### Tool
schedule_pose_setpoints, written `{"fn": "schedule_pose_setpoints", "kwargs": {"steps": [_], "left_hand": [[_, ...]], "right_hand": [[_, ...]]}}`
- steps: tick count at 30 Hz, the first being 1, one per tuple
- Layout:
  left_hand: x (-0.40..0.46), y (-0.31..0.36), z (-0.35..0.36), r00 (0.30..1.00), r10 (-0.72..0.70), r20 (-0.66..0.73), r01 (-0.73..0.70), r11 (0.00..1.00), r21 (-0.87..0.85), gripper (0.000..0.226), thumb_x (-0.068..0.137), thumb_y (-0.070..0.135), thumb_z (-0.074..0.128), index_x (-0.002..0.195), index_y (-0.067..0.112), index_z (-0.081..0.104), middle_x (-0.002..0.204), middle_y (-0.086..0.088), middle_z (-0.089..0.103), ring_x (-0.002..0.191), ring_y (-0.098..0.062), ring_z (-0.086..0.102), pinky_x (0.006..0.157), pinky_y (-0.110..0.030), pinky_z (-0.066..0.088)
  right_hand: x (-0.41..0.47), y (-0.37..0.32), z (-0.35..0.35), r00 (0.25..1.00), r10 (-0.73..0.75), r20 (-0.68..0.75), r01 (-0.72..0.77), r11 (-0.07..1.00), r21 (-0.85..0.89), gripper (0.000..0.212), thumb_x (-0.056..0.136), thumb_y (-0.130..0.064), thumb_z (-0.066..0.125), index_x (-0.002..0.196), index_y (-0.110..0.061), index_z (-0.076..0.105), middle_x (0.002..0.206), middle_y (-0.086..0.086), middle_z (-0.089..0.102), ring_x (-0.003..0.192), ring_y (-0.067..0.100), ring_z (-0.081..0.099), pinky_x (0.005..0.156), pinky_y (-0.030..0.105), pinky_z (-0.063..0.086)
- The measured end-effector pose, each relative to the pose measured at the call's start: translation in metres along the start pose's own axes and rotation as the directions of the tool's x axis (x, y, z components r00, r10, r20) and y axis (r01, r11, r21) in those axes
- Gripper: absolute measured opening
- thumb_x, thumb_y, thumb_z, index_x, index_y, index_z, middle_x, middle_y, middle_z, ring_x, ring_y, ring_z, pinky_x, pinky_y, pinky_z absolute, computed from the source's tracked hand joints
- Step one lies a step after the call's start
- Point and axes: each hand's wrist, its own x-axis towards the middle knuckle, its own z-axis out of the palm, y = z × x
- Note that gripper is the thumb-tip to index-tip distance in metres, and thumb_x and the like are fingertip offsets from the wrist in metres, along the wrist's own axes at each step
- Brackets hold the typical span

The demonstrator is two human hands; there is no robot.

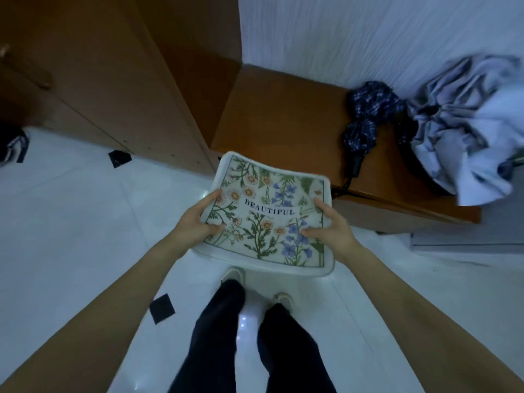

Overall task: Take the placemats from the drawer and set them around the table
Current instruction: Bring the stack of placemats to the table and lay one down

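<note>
Looking straight down, nearest to me are my own legs in dark trousers and my pale shoes (256, 282) on the glossy white floor (71, 222), with a couple of black tape squares (162, 307) stuck to the tiles.

Just above my feet I've got the placemats (269, 214) held out in front of me, off the ground and not resting on anything. My left hand (202, 219) grips the left edge, thumb on top and fingers curled under, and my right hand (326, 225) does the same on the right edge. The top one is the floral print with "BEAUTIFUL" across the middle. It sags a bit between my hands.

Progress-wise, I'd say the grab-from-the-drawer part is done, and everything else is left, since none are laid out anywhere yet.

Past the placemats is a low wooden surface (283, 114) with a folded plaid umbrella (365, 120) near its right end and a heap of pale blue cloth (467, 131) beside that, running off the right side of the picture. A tall wooden cabinet (113, 66) stands on the left.

Stuff I can't tell: how many placemats are in the stack, as only the top one shows. No open drawer in view, and no dining table either.
</note>
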Motion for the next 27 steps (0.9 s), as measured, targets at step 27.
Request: {"fn": "schedule_pose_setpoints", "kwargs": {"steps": [27], "left_hand": [[-0.48, 0.063, -0.045, 0.709, 0.081, -0.7, -0.312, 0.927, -0.209, 0.08, 0.075, 0.005, 0.075, 0.135, 0.046, 0.043, 0.116, 0.007, 0.064, 0.092, -0.019, 0.069, 0.083, -0.04, 0.057]], "right_hand": [[-0.375, -0.205, 0.103, 0.729, -0.359, 0.583, 0.503, 0.859, -0.101, 0.078, 0.07, 0.015, 0.074, 0.129, -0.034, 0.059, 0.113, -0.003, 0.07, 0.095, 0.018, 0.071, 0.071, 0.036, 0.06]]}}
